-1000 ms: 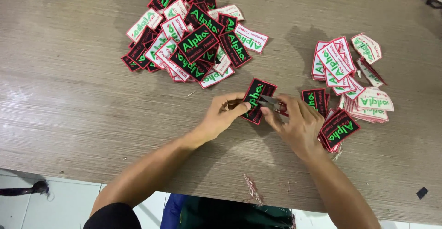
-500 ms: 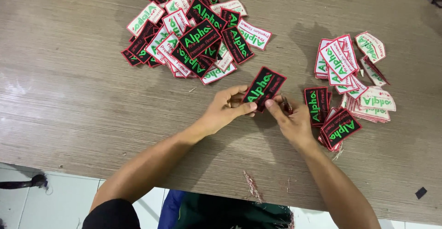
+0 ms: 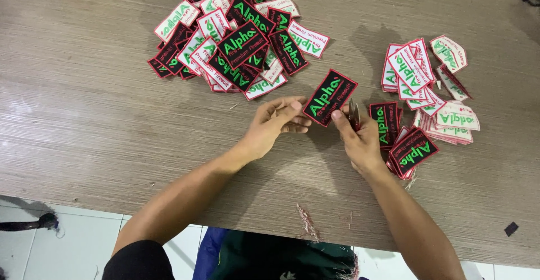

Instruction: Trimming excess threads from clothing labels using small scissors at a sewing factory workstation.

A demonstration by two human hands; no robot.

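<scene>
My left hand [image 3: 274, 127] pinches the lower left corner of a black rectangular patch [image 3: 330, 96] with a red border and green lettering, holding it just above the table. My right hand [image 3: 358, 139] touches the patch's lower edge and grips a small pair of metal snips [image 3: 353, 113], their blades pointing up beside the patch.
A big loose heap of black and white patches [image 3: 236, 38] lies at the far middle of the wooden table [image 3: 84, 88]. Stacked patches [image 3: 427, 100] sit to the right of my right hand. Thread scraps [image 3: 306, 222] lie near the front edge.
Both hands have lifted the patch and turned it face up toward me; the view has shifted slightly. The snips now stand beside the patch's lower right edge.
</scene>
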